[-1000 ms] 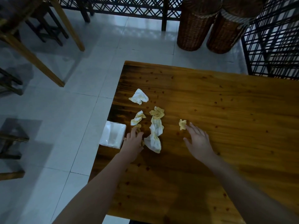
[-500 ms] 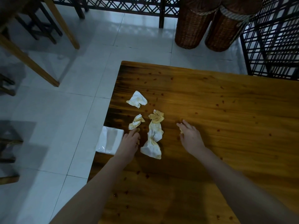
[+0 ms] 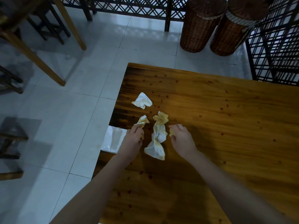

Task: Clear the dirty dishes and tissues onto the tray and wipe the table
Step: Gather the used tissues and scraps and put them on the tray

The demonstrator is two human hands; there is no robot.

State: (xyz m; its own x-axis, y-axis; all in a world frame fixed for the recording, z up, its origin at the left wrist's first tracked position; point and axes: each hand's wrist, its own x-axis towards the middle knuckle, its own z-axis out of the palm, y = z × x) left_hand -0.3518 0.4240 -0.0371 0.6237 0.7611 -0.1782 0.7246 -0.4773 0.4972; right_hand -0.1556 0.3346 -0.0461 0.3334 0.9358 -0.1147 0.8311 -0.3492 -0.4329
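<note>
**A:** What lies nearest?

**B:** The long tissue (image 3: 156, 143), on the desk (image 3: 226, 126) just below the frame's centre. Its long axis runs from bottom to top of the frame, roughly in line with both forearms.

**A:** And the grips?

**B:** They flank it. The right grip (image 3: 182, 139), just to its right, is clenched round a small yellow wad (image 3: 171, 132). The left grip (image 3: 133, 139), just to its left, has curled fingers with the tips on a small crumpled tissue (image 3: 142, 121). Whether it actually pinches that one, I cannot tell. A white packet (image 3: 111, 139) sits left of it at the desk's edge.

**A:** Which should take the long one?

**B:** Either is equally near, I'd judge, with a short reach inward across its axis. The right has its wad to manage, though.

**A:** Farther up?

**B:** A flatter tissue (image 3: 142, 101), up and left of centre, lies beyond the left grip and so nearer to it. No tray is in view.
</note>
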